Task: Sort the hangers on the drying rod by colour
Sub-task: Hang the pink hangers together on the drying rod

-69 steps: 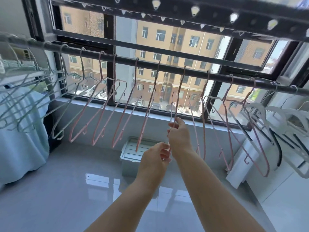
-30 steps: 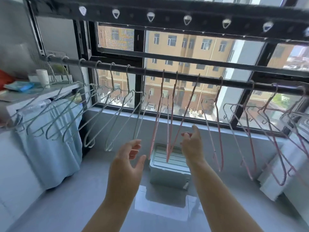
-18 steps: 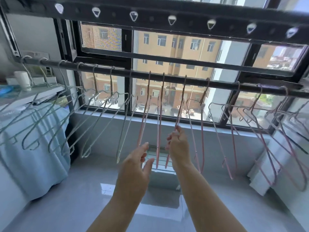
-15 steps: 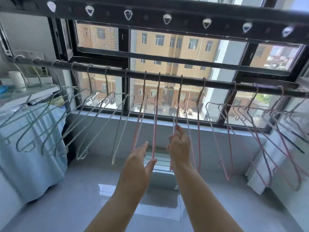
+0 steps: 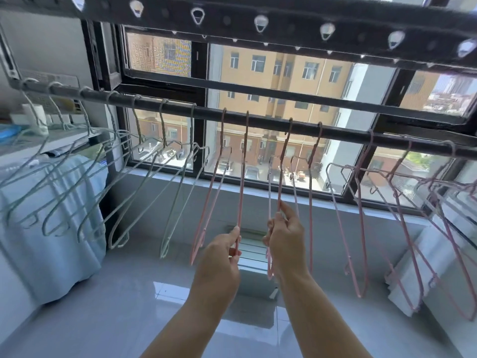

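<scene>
Left hand, open and reaching half a second ago, now pinches the wire of a pink hanger. Grey-green hangers bunch on the left stretch of the drying rod. Right hand grips the next pink hanger, fingers curled round its wires. More pink hangers hang further right. Both hands' hangers are hooked on the rod.

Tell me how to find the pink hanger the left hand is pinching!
Look along the dark metal drying rod across the window. Pale green wire hangers fill its left part, then thin pink wire ones begin. It is the second pink wire hanger past the green, hanging edge-on like one straight line, with the left hand pinching its bottom.
</scene>
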The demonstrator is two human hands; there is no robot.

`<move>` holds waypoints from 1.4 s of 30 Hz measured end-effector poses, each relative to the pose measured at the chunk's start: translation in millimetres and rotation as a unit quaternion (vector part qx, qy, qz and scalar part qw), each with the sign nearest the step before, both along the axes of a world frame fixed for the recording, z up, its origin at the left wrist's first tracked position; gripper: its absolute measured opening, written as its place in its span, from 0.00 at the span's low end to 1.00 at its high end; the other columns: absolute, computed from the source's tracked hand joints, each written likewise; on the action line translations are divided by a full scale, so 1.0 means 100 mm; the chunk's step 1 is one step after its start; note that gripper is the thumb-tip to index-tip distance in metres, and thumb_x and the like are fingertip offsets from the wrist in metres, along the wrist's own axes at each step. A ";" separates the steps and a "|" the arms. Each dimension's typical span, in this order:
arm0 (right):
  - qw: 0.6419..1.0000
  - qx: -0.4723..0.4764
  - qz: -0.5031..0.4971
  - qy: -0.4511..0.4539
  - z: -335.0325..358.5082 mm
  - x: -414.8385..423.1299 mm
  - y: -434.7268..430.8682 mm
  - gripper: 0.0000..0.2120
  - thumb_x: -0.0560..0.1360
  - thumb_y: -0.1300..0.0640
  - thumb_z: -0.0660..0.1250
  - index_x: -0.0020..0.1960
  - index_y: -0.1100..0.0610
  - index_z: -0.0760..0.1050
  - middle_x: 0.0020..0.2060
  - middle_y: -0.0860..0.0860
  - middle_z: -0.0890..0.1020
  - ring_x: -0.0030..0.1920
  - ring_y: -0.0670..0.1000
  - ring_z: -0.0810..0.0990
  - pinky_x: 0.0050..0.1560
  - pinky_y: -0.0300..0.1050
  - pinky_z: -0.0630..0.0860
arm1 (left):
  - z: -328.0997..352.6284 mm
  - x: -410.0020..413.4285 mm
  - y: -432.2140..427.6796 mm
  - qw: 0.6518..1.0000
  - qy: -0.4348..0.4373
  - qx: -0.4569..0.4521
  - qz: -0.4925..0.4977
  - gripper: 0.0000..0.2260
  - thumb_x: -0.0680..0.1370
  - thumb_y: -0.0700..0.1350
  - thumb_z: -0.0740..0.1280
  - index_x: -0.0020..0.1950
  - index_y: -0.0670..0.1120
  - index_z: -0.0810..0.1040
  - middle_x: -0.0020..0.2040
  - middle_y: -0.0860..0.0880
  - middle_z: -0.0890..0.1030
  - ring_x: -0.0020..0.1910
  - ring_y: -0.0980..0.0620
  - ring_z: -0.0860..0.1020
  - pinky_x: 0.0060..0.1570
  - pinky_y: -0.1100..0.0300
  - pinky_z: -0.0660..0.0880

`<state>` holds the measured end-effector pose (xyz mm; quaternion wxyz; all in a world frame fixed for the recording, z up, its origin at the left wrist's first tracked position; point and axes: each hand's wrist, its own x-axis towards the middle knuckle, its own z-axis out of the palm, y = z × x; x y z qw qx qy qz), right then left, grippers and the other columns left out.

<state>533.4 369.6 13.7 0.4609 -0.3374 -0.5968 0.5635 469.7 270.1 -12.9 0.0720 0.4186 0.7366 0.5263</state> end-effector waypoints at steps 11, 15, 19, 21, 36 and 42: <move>1.000 -0.003 -0.012 0.013 0.00 0.08 0.02 0.14 0.80 0.61 0.53 0.62 0.52 0.70 0.30 0.49 0.71 0.26 0.42 0.68 0.28 0.39 0.67 | -0.09 0.07 0.04 1.000 0.018 0.006 -0.016 0.22 0.75 0.34 0.62 0.67 0.49 0.69 0.48 0.58 0.74 0.46 0.60 0.76 0.43 0.78 0.69; 1.000 -0.009 -0.019 -0.003 0.06 0.11 -0.06 0.12 0.80 0.58 0.55 0.62 0.54 0.68 0.31 0.49 0.75 0.24 0.41 0.70 0.27 0.36 0.70 | -0.05 0.02 -0.08 0.999 0.013 0.023 -0.032 0.23 0.75 0.37 0.64 0.69 0.51 0.67 0.49 0.59 0.74 0.47 0.61 0.76 0.48 0.74 0.71; 0.966 0.122 -0.114 -0.195 0.06 0.11 -0.30 0.28 0.74 0.46 0.56 0.69 0.61 0.62 0.56 0.59 0.77 0.54 0.56 0.77 0.59 0.52 0.73 | 0.07 -0.16 -0.38 0.997 0.031 0.043 -0.065 0.26 0.73 0.39 0.67 0.69 0.50 0.66 0.59 0.56 0.76 0.57 0.60 0.74 0.59 0.70 0.69; 0.912 0.263 -0.207 -0.239 0.06 0.05 -0.58 0.30 0.72 0.46 0.54 0.70 0.60 0.61 0.66 0.61 0.68 0.67 0.59 0.66 0.68 0.52 0.60 | 0.16 -0.35 -0.57 0.994 0.059 0.068 -0.063 0.25 0.72 0.39 0.69 0.68 0.49 0.67 0.59 0.55 0.77 0.56 0.60 0.75 0.59 0.71 0.70; 0.959 0.113 0.027 -0.260 -0.03 -1.51 -1.16 0.23 0.77 0.59 0.57 0.71 0.58 0.56 0.68 0.59 0.66 0.67 0.58 0.68 0.65 0.48 0.65 | 0.05 -1.39 -1.17 0.997 -0.003 -0.046 -0.064 0.23 0.72 0.42 0.70 0.66 0.46 0.69 0.59 0.49 0.77 0.50 0.55 0.77 0.56 0.59 0.74; 0.982 0.016 0.043 -0.184 -0.08 -1.62 -1.11 0.20 0.79 0.63 0.54 0.70 0.60 0.59 0.47 0.52 0.77 0.43 0.51 0.77 0.55 0.49 0.74 | -0.07 -1.45 -1.14 0.996 -0.005 -0.054 -0.075 0.19 0.72 0.44 0.69 0.62 0.49 0.72 0.57 0.54 0.78 0.48 0.58 0.77 0.54 0.61 0.74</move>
